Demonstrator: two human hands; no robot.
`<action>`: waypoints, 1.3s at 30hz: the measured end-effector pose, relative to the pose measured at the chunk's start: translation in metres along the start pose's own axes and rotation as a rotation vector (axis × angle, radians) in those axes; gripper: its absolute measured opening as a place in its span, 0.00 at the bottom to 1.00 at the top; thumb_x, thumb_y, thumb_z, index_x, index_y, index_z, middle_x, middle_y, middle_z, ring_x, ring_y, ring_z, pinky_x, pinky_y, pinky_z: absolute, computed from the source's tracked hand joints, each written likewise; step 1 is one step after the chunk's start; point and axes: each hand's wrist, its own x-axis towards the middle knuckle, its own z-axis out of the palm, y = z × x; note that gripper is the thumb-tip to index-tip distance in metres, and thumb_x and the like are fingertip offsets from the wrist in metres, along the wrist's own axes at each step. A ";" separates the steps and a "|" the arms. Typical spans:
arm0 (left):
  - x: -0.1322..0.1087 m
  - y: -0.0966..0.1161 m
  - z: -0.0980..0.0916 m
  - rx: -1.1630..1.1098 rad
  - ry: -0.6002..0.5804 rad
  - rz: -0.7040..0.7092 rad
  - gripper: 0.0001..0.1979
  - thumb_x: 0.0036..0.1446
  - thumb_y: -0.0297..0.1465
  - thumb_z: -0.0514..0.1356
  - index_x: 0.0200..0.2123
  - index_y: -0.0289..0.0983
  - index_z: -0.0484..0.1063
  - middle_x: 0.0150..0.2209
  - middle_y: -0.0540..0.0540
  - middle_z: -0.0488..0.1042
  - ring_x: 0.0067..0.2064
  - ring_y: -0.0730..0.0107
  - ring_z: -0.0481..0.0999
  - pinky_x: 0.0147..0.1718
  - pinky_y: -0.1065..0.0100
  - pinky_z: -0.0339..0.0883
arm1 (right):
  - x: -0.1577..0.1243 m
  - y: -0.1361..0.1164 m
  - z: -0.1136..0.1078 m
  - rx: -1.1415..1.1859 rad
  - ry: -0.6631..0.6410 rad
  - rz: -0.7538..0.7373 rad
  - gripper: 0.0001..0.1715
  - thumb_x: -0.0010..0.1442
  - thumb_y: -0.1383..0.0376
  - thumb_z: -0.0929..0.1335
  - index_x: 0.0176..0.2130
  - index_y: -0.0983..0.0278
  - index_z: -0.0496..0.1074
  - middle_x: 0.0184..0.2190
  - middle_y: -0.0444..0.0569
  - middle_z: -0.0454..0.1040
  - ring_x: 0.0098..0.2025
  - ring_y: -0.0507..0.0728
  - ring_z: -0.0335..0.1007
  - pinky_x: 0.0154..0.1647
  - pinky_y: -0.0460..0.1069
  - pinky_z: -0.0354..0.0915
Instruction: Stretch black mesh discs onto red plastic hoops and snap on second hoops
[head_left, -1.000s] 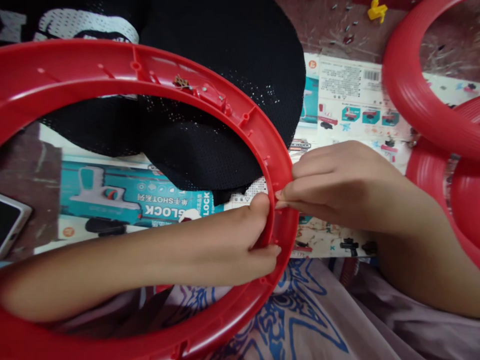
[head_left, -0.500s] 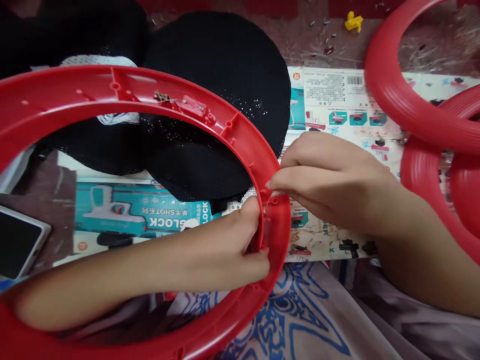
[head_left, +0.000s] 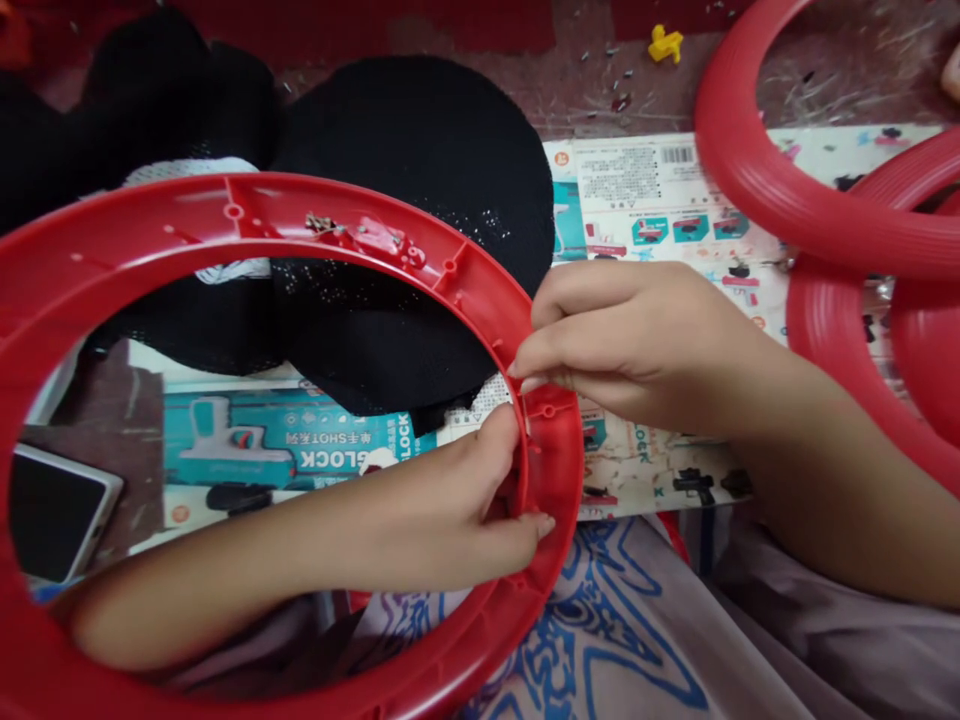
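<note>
A large red plastic ring is tilted toward me, its hollow ribbed inside showing. My left hand reaches through its opening and is closed on the right part of the inner rim, thumb over the edge. My right hand pinches at the channel just above, its fingertips pressed together; whatever they hold there is too small to make out. A small red fitting with thin wire and a metallic coil sits in the channel at the top.
Black fabric pieces lie behind the ring. More red rings are stacked at the right on printed cardboard. A white-edged dark device lies at left. A small yellow piece rests at the back. Part of another person's hand shows far right.
The view has shifted a little, so the ring and surroundings sit lower. My right fingertips have moved slightly left toward the inner rim. My left hand keeps its hold.
</note>
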 end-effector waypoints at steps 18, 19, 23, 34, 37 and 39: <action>0.018 -0.005 0.025 -0.561 0.419 0.143 0.20 0.59 0.25 0.56 0.51 0.41 0.51 0.50 0.45 0.68 0.44 0.73 0.75 0.39 0.72 0.72 | 0.002 0.010 0.008 0.048 -0.079 0.092 0.13 0.60 0.68 0.63 0.32 0.64 0.77 0.30 0.44 0.72 0.29 0.48 0.64 0.29 0.45 0.52; 0.017 -0.006 0.023 -0.504 0.418 0.116 0.20 0.59 0.25 0.56 0.51 0.40 0.51 0.49 0.45 0.69 0.43 0.72 0.75 0.39 0.71 0.72 | 0.003 0.009 0.007 0.015 -0.085 0.116 0.13 0.60 0.67 0.63 0.32 0.64 0.77 0.29 0.44 0.72 0.29 0.49 0.64 0.29 0.45 0.52; 0.012 -0.008 0.011 -0.324 0.380 0.023 0.19 0.54 0.25 0.58 0.46 0.38 0.53 0.44 0.46 0.70 0.40 0.68 0.76 0.35 0.69 0.72 | 0.002 0.002 0.002 -0.113 -0.106 0.215 0.13 0.61 0.64 0.64 0.31 0.64 0.77 0.25 0.45 0.71 0.28 0.50 0.63 0.30 0.46 0.52; 0.002 -0.004 0.009 -0.264 0.210 0.059 0.20 0.58 0.30 0.57 0.50 0.39 0.52 0.42 0.45 0.69 0.42 0.66 0.75 0.37 0.66 0.73 | 0.000 0.000 0.006 -0.164 0.053 0.016 0.18 0.64 0.67 0.59 0.30 0.64 0.74 0.30 0.47 0.67 0.33 0.53 0.60 0.34 0.49 0.55; -0.002 -0.008 0.009 -0.280 0.161 0.051 0.21 0.59 0.31 0.57 0.52 0.40 0.51 0.43 0.44 0.69 0.42 0.64 0.75 0.37 0.64 0.74 | -0.002 0.001 0.007 -0.126 0.050 -0.018 0.16 0.64 0.65 0.61 0.29 0.65 0.74 0.28 0.47 0.66 0.33 0.53 0.59 0.33 0.48 0.55; -0.004 -0.007 0.009 -0.344 0.136 0.041 0.23 0.60 0.32 0.57 0.54 0.41 0.50 0.44 0.44 0.69 0.43 0.64 0.75 0.37 0.64 0.74 | -0.002 0.002 0.005 -0.080 0.039 -0.012 0.15 0.62 0.64 0.63 0.27 0.66 0.73 0.27 0.46 0.65 0.31 0.52 0.58 0.32 0.48 0.53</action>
